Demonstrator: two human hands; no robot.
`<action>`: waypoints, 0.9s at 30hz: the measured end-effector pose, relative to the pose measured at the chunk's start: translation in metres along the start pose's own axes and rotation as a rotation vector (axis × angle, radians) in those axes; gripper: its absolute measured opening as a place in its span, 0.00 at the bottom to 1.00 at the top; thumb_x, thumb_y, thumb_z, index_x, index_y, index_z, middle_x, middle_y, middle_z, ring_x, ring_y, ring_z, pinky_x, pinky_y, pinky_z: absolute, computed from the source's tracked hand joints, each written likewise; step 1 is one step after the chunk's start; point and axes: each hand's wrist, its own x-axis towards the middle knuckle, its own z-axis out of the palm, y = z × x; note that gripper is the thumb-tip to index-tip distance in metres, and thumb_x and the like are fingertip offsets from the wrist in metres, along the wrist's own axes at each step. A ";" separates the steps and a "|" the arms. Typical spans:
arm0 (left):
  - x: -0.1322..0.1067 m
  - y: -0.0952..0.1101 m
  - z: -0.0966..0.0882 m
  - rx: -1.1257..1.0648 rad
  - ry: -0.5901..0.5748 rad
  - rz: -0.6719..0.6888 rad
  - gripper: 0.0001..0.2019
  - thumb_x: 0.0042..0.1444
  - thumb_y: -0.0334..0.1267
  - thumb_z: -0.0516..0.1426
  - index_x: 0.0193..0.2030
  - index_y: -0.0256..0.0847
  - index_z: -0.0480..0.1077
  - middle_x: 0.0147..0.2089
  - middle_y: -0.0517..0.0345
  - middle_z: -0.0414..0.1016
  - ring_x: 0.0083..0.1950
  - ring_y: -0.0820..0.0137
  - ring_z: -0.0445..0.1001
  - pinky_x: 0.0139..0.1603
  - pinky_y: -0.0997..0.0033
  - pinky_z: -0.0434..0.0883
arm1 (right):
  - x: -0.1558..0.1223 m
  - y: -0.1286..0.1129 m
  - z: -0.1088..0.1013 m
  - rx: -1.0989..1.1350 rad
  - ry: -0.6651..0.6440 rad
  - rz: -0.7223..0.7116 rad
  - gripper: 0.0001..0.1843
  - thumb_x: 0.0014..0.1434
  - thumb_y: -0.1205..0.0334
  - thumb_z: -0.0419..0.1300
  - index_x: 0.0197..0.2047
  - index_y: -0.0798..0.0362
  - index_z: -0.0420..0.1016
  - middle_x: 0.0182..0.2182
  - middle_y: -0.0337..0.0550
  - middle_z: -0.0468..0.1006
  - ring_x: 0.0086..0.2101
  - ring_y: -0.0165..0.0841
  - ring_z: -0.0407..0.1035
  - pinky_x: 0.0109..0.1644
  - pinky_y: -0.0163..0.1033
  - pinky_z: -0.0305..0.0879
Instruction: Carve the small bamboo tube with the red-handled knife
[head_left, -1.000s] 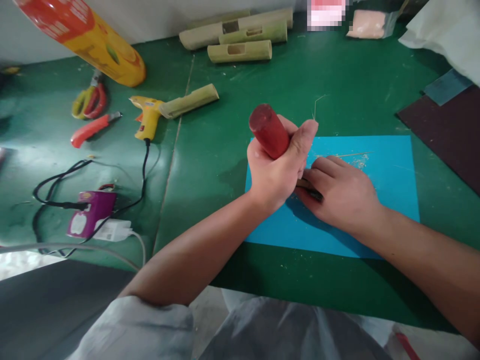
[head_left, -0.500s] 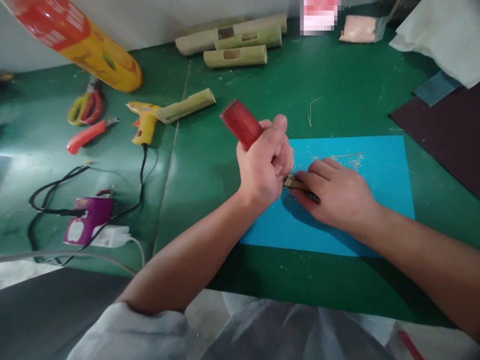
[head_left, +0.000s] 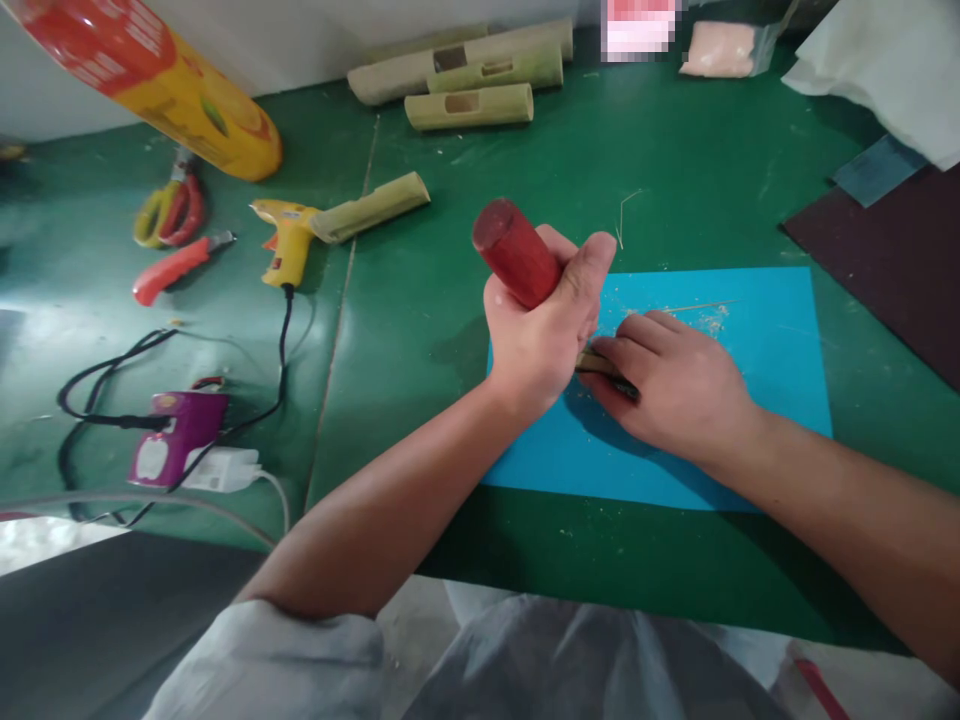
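My left hand (head_left: 544, 335) is wrapped around a thick red wooden handle (head_left: 514, 250) that sticks up and to the left; the tool's working end is hidden below the fist. Pressed down beside it on the blue mat (head_left: 750, 340), my right hand (head_left: 675, 385) holds a small brownish piece (head_left: 596, 365), of which only an end shows between the two hands. Pale shavings (head_left: 709, 320) lie on the mat beyond my right fingers.
On the green table (head_left: 420, 300) lie a yellow glue gun (head_left: 289, 240) with its black cord, a cut bamboo piece (head_left: 375, 205), red scissors (head_left: 172, 205), a red utility knife (head_left: 176, 265), a purple adapter (head_left: 176, 450), bamboo tubes (head_left: 469, 75) at the back and a dark board (head_left: 892, 265) on the right.
The red handle tipped left half a second ago and has now swung back to the right and more upright. My right hand has stayed pressed on the piece.
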 end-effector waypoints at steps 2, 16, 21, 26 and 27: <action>0.000 0.000 0.000 0.022 -0.003 0.001 0.31 0.58 0.63 0.73 0.30 0.45 0.61 0.19 0.70 0.56 0.21 0.78 0.57 0.26 0.69 0.54 | 0.000 0.000 0.001 -0.006 0.026 -0.016 0.15 0.75 0.60 0.58 0.40 0.55 0.84 0.34 0.51 0.80 0.37 0.42 0.69 0.41 0.48 0.63; 0.010 0.009 0.003 0.039 -0.083 -0.144 0.38 0.55 0.69 0.71 0.20 0.47 0.54 0.13 0.71 0.49 0.13 0.80 0.48 0.13 0.69 0.45 | -0.001 0.005 0.005 0.057 0.067 -0.050 0.16 0.75 0.57 0.60 0.38 0.54 0.84 0.34 0.49 0.81 0.36 0.40 0.71 0.39 0.46 0.63; 0.011 0.016 0.005 -0.081 -0.043 -0.191 0.40 0.51 0.69 0.74 0.19 0.45 0.53 0.12 0.73 0.48 0.11 0.82 0.44 0.12 0.70 0.41 | 0.001 0.004 0.002 0.048 0.045 -0.001 0.15 0.74 0.57 0.61 0.39 0.55 0.85 0.34 0.49 0.82 0.36 0.40 0.72 0.39 0.46 0.63; 0.007 0.008 0.006 -0.012 0.084 -0.057 0.35 0.52 0.67 0.75 0.25 0.46 0.57 0.16 0.71 0.55 0.16 0.79 0.51 0.19 0.68 0.48 | 0.003 0.002 -0.001 0.027 -0.028 0.025 0.14 0.73 0.57 0.61 0.40 0.54 0.86 0.36 0.50 0.83 0.38 0.41 0.72 0.40 0.46 0.63; 0.007 0.006 0.005 0.002 0.085 -0.045 0.34 0.54 0.66 0.74 0.26 0.47 0.58 0.17 0.70 0.56 0.17 0.78 0.51 0.19 0.67 0.48 | 0.003 0.002 -0.001 0.027 -0.033 0.027 0.14 0.73 0.57 0.61 0.40 0.54 0.86 0.35 0.50 0.82 0.38 0.41 0.72 0.40 0.46 0.63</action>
